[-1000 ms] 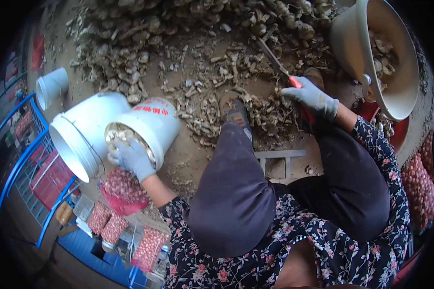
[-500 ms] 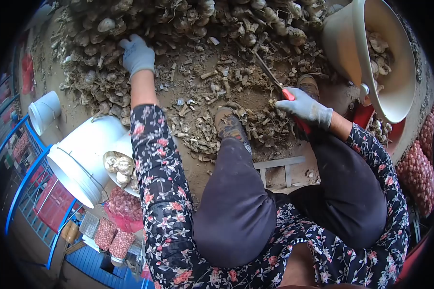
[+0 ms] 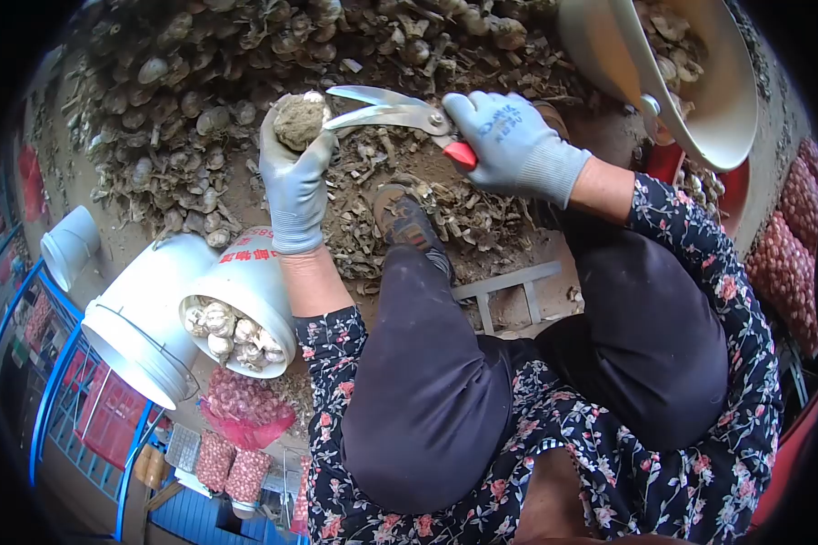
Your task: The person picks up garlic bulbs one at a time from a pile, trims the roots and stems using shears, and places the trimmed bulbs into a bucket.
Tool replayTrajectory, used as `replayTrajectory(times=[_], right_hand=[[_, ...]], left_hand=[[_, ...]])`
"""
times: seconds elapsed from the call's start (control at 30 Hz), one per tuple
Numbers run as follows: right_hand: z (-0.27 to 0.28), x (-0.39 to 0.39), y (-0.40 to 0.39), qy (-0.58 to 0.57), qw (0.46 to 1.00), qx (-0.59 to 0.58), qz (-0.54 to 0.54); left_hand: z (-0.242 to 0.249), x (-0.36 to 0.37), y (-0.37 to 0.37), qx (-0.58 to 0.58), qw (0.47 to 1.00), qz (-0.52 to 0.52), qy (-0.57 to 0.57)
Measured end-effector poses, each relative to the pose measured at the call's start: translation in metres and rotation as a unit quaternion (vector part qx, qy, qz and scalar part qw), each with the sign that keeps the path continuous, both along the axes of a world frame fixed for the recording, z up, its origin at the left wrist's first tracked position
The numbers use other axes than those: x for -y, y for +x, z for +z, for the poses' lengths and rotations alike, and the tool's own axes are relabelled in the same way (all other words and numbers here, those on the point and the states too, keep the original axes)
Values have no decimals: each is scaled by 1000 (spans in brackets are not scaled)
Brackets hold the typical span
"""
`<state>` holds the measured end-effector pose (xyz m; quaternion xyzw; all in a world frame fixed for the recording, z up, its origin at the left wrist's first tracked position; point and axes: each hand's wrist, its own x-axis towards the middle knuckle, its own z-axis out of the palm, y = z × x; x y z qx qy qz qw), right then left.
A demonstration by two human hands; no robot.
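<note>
My left hand (image 3: 295,186), in a pale work glove, is closed around a dirt-caked garlic bulb (image 3: 299,123), its soily root side turned up. In my gloved right hand (image 3: 509,145) is a pair of pruning shears (image 3: 400,113) with red handles. Their blades are spread apart and point left, the tips right at the edge of the bulb. Beyond both hands lies a large heap of untrimmed garlic (image 3: 209,82). Cut stalks and dry scraps (image 3: 463,209) cover the ground under the shears.
A big pale tub (image 3: 727,118) with garlic leans at the upper right. On the left, a white bucket (image 3: 245,282) lies tipped with clean bulbs inside, beside a larger white bucket (image 3: 145,318). Red net bags (image 3: 786,272) stand far right. A metal frame (image 3: 509,295) lies between my legs.
My left hand has come back from the heap toward me, now with a garlic bulb in it. My right hand has raised the shears and swung them leftward to the bulb, blades now apart.
</note>
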<state>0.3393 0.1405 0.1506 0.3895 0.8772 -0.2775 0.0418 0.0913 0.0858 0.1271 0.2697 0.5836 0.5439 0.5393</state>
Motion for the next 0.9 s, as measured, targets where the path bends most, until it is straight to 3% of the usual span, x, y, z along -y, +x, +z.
replayTrajectory(times=[0.03,0.13,0.23,0.27,0.3,0.47,0.6,0.7,0.77,0.83,0.9], right_hand=[[1,1,-1,-2,1000,2,-3],[5,0,-4,18,999,50,9],[4,-3,-1,15,997,69,19],[2,-3,-1,22,998,58,22],[1,-2,1,19,998,59,21],[3,-2,4,21,995,85,42],[6,-5,7,-24,993,100,60],[4,-5,9,-28,991,112,70],[1,-5,10,-33,991,111,71],[2,-4,11,-90,987,103,82],[5,-2,11,-242,969,35,36]], left_hand=[[2,-2,5,2,1000,-3,-2],[12,-11,17,-178,984,-26,-8],[8,-8,24,-195,980,-44,-12],[6,-7,27,-107,994,-25,-15],[5,-6,28,-105,994,-27,-18],[1,-4,28,-213,974,-78,-10],[4,-2,31,-123,988,-77,-55],[11,-3,34,-112,988,-88,-65],[14,-4,34,-166,979,-110,-47],[18,-3,37,-137,985,-94,-43],[22,-5,39,-164,981,-98,-41]])
